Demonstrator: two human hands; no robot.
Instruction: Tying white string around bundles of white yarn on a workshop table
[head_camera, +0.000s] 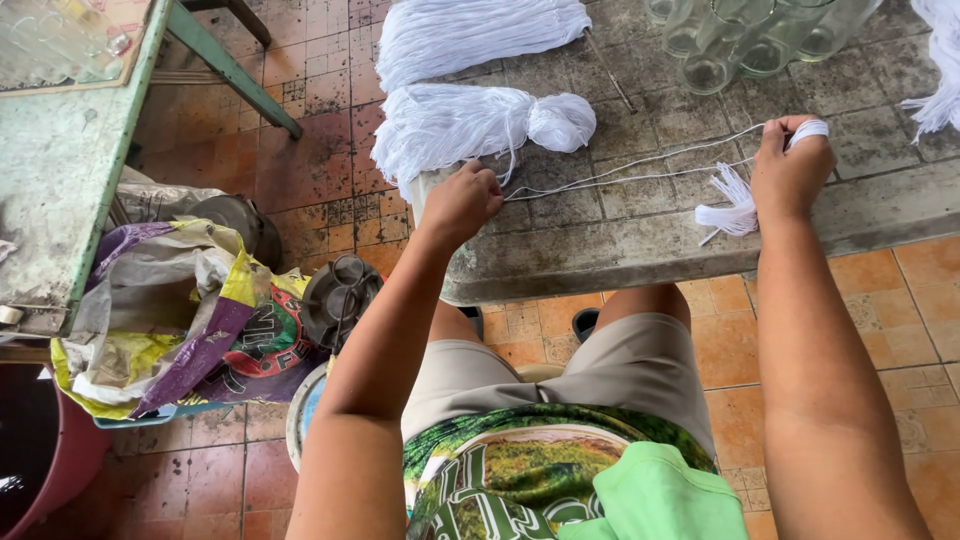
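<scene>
While both fists clench white string (640, 160), left hand (462, 203), right hand (790, 170) — glass jars (745, 40) cut off.

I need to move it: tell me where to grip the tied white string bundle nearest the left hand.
Grip the tied white string bundle at its cinched waist, coming from above. It lies flat on the grey concrete slab, and that narrowest part holds all strands together, likely.

Worn orange and red floor tiles (330, 90) run beneath a grey stone bench (640, 235), with a green-edged table (60, 170) standing at left in daylight.
</scene>
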